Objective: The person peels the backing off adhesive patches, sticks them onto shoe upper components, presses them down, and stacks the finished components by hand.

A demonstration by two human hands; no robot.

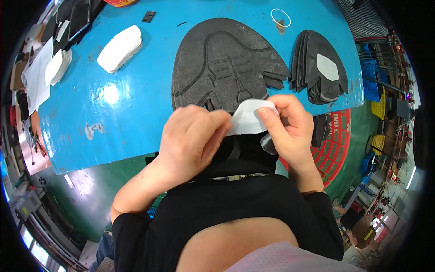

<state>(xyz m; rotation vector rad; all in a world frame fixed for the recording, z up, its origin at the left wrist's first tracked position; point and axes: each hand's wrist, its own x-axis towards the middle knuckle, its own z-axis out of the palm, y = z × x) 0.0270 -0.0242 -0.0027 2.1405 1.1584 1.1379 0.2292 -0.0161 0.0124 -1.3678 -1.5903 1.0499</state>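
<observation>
Close to my body, at the table's front edge, I hold a thin white sheet piece (250, 119) with a rounded outline. My left hand (188, 138) is closed in a pinch at the sheet's left edge; its fingertips are partly hidden. On the other side, my right hand (292, 131) grips the sheet with the thumb on top. A dark grey piece (268, 144) shows below the right fingers; whether that hand holds it too I cannot tell. Just beyond both hands lies a stack of large black moulded pads (226, 59) with raised lines and notched edges.
On the blue table (127, 131), a stack of white pieces (120, 49) lies left, another (58, 67) farther left. At right stand smaller dark pads (321, 68) with a white patch on top. A white ring (281, 18) lies behind. A red plastic basket (336, 145) sits below the right edge.
</observation>
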